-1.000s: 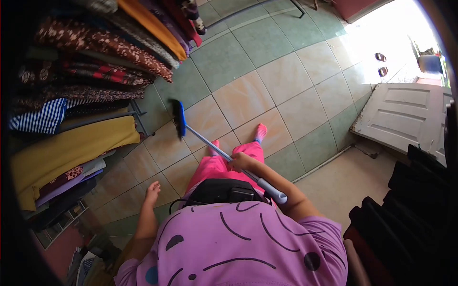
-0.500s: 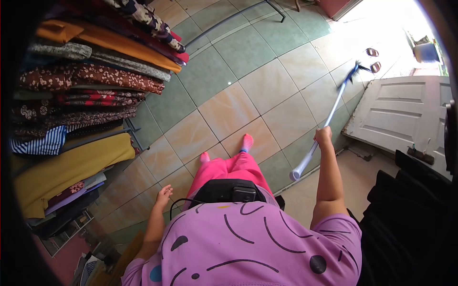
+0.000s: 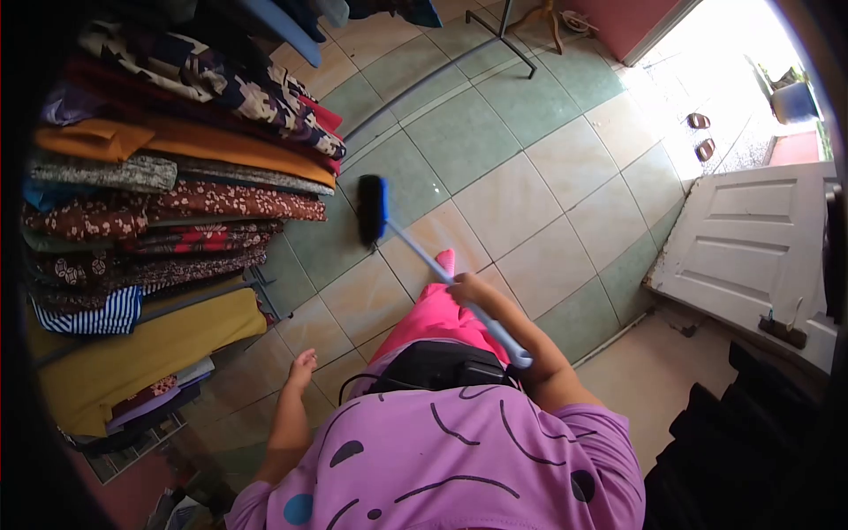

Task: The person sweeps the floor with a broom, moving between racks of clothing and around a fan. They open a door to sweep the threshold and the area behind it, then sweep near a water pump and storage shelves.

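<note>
A broom (image 3: pixel 382 212) with a blue head, dark bristles and a pale blue handle slants across in front of me. My right hand (image 3: pixel 472 288) is wrapped round its handle, whose thick end comes back beside my waist. The broom head is over the green and beige tiles, close to the hanging clothes, its bristles facing left. My left hand (image 3: pixel 304 363) hangs empty at my left side, fingers loosely bent and slightly apart. Below the right hand, the handle passes over my pink trousers (image 3: pixel 433 327).
Hanging clothes (image 3: pixel 238 203) fill the left side on a metal rack (image 3: pixel 424 93). At the right stands a white panelled door (image 3: pixel 742 238), with sandals (image 3: pixel 700 132) by the bright doorway. Dark cloth (image 3: pixel 733 433) lies low on the right. A wooden stand leg (image 3: pixel 552 35) is at the back.
My right hand has swung the broom from the doorway side leftward, so its head is now near the clothes. The left hand stays low at my side, and the view has shifted slightly.
</note>
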Motion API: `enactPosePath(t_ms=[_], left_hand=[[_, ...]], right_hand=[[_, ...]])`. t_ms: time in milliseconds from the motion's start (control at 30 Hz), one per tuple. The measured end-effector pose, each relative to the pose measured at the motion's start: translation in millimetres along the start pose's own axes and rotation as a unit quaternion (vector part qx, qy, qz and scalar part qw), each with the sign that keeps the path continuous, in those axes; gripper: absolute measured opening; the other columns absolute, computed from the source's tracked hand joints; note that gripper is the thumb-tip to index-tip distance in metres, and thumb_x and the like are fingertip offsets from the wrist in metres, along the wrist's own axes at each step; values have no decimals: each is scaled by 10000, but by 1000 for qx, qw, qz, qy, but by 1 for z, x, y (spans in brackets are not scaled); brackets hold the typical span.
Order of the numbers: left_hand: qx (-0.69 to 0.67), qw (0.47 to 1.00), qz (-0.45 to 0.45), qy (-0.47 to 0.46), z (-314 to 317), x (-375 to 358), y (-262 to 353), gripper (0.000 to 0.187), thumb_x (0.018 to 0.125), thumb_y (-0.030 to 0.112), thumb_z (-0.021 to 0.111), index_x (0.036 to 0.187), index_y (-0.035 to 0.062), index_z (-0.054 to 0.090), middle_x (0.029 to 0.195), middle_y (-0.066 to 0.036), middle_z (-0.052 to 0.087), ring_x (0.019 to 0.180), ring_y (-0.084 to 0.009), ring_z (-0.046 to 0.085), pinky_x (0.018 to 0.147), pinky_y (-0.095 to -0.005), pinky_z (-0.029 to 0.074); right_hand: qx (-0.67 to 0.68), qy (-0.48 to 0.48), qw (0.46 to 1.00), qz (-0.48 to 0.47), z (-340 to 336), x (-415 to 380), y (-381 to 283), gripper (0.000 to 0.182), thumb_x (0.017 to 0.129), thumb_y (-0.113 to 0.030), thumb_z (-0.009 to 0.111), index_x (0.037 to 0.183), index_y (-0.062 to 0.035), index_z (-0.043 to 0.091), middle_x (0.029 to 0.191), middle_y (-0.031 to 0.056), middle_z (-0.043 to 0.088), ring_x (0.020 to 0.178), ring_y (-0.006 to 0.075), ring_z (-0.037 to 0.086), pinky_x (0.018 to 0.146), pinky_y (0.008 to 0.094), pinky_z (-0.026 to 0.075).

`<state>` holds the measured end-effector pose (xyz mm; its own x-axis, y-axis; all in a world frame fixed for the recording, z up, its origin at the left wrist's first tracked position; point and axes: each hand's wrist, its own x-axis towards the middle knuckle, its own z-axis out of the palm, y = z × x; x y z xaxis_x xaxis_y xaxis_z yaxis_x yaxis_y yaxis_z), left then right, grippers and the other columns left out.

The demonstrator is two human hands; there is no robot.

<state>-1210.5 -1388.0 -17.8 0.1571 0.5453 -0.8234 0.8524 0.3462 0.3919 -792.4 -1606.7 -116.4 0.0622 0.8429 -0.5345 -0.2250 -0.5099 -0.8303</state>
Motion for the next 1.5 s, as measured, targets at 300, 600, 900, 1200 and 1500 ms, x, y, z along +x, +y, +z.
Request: enactPosePath(t_ms=[300, 600, 900, 1200, 1500], left_hand=[[95, 994, 52, -19, 13, 38, -15, 281, 749, 142, 465, 1014, 50, 457, 827, -20, 516, 723, -102, 478, 637, -223, 387], [-1, 993, -102, -53, 61, -9, 2, 337, 758, 211, 447, 1047, 39, 434, 828, -32, 514, 712, -104, 467, 622, -221, 381], [-50, 996, -52, 51, 134, -90, 99, 283, 766, 174, 465, 1026, 64, 449, 854, -15, 508, 694, -82, 459, 567, -212, 380], [-69, 965, 154, -203, 183, -106, 3, 324, 768, 165, 467, 1060, 36, 411, 866, -41, 522, 723, -102, 490, 643, -222, 402], [-12, 995, -86, -42, 229, -68, 198, 320, 783, 156, 421, 1087, 61, 392, 917, -30, 512, 743, -97, 481, 614, -202, 390]], right_hand=[[-50, 415, 870, 261, -157, -99, -76, 143, 666, -16, 477, 772, 57, 414, 501, 86, 444, 377, 161, 463, 327, 278, 394], [43, -21, 977, 208, -112, -73, -123, 227, 684, -108, 520, 890, -23, 480, 541, 23, 451, 422, 97, 433, 365, 228, 360], [83, -45, 990, 103, -247, 142, -68, 156, 654, -148, 556, 669, 7, 547, 501, 62, 514, 405, 136, 476, 390, 266, 392], [496, 160, 853, 28, -463, 129, -104, 48, 731, -53, 434, 762, -17, 427, 530, 12, 392, 375, 54, 345, 320, 170, 306], [311, 201, 912, 178, -404, -98, -50, 85, 709, -78, 455, 788, -45, 457, 511, -11, 376, 380, 63, 331, 329, 197, 266]])
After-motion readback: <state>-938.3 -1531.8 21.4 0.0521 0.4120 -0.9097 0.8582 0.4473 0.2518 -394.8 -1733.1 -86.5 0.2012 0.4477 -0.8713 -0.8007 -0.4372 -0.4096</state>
